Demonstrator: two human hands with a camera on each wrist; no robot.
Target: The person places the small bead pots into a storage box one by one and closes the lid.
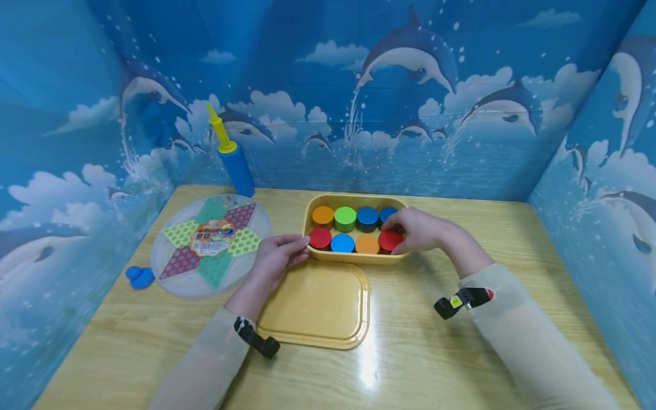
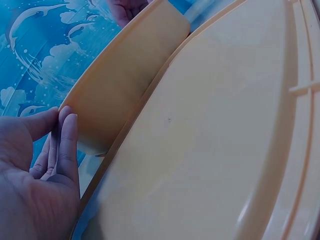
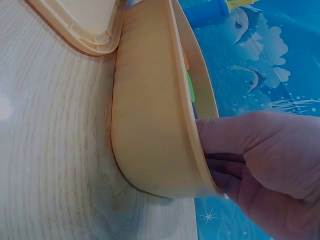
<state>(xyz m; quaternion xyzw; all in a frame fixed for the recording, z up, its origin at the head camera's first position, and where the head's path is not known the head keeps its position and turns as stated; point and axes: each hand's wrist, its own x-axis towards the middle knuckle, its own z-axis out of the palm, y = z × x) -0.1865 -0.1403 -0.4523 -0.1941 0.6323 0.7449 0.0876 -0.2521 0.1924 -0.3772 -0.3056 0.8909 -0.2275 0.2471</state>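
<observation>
A yellow plastic box (image 1: 353,259) stands on the table, holding two rows of small round tubs with coloured lids. My left hand (image 1: 277,259) pinches the box's left rim between thumb and fingers; the left wrist view shows this hand (image 2: 45,165) at the rim too. At the right end, my right hand (image 1: 422,228) reaches into the box, with thumb and fingers about a red-lidded tub (image 1: 390,239) in the front corner. The right wrist view shows that hand (image 3: 265,165) over the rim, its fingertips hidden inside. A yellow lid (image 1: 318,304) lies in front of the box.
To the left lies a round, clear-rimmed Chinese checkers board (image 1: 212,245), with a small blue plastic piece (image 1: 139,277) beside it. Behind it a blue hand pump (image 1: 237,168) with a yellow top leans against the dolphin-printed backdrop (image 1: 328,85).
</observation>
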